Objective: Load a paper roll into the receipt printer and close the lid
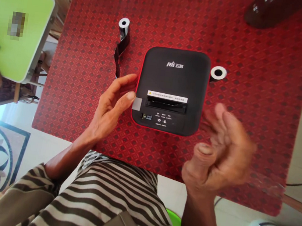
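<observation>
While its flat black top faces up, the rounded-square printer-like box with a thin red lower edge (173,82) sits on the red, diamond-patterned table (85,63), close to the person's side. White lettering reading "FEJE" runs across its upper part; lower down, a white strip with a yellow triangle (167,96) lies above a long dark slot (166,106), with small white icons beneath. A square silvery sticker (137,104) marks its left edge.

Beside that edge, the bare left hand (110,104) is open, thumb and curved fingers pointing at the box; contact is hard to tell. Apart from the box on the right, the blurred right hand (223,152) holds nothing visible, its fingers loosely bent and thumb spread. A white-ended paper roll (223,73) stands just beside the box's right edge.
</observation>
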`<act>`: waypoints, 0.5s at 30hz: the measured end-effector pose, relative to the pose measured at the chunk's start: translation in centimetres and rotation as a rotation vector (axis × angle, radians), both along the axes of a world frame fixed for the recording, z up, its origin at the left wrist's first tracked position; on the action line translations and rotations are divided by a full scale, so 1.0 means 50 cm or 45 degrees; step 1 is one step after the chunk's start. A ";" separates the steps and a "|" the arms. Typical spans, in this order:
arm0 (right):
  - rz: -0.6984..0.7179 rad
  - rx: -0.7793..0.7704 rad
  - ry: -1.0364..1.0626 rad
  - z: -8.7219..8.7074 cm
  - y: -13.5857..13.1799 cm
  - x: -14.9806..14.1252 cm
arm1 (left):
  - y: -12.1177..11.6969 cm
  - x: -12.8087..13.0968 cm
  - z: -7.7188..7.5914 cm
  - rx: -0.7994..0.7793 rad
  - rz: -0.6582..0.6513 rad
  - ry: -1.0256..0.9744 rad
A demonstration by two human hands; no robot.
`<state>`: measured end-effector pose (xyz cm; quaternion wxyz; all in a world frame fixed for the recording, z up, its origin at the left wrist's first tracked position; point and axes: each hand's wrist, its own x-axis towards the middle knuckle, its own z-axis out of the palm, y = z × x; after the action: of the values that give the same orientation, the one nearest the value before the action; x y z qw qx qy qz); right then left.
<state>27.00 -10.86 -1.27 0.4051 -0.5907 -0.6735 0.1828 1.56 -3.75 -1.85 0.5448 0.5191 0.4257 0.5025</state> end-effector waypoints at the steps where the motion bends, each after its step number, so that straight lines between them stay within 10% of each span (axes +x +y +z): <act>1: -0.016 -0.014 0.042 -0.006 0.002 -0.003 | -0.011 0.000 0.001 -0.016 -0.006 -0.003; 15: -0.272 0.152 0.408 -0.039 -0.038 -0.022 | -0.021 0.004 0.028 0.064 0.017 0.128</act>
<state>25.92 -12.74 -3.21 0.5585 -0.5970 -0.5435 0.1902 1.77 -4.79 -0.43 0.5062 0.5544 0.4432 0.4899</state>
